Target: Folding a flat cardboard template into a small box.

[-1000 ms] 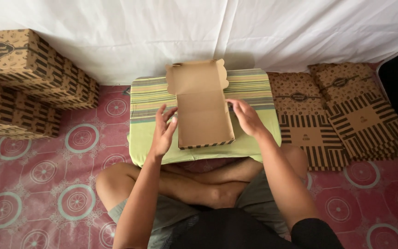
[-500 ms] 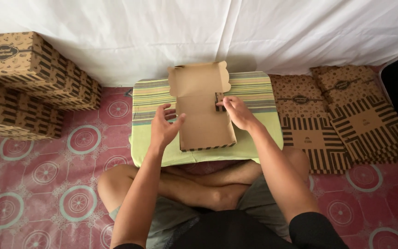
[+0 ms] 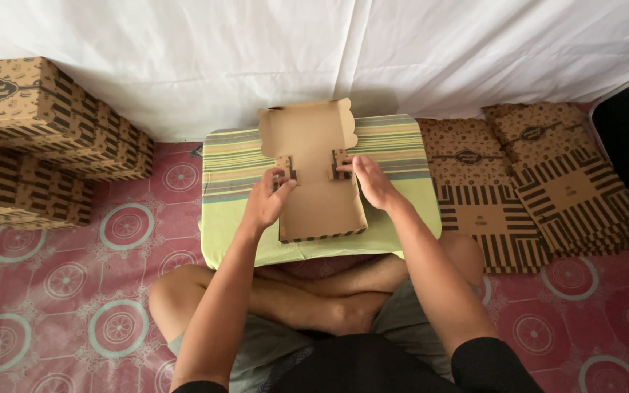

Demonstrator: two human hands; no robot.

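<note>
A flat box (image 3: pixel 314 182) is laid on the cushion (image 3: pixel 234 175). Its side flaps are pinched by the left hand (image 3: pixel 267 202) and right hand (image 3: pixel 373 182), apparently for folding. Blanks (image 3: pixel 540 182) are stacked right of the cushion.

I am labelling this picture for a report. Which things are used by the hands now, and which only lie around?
In use:
- flat cardboard box, its side flaps pinched by left hand and right hand
- striped cushion under it

Lying around:
- folded boxes
- flat box blanks
- white sheet
</note>
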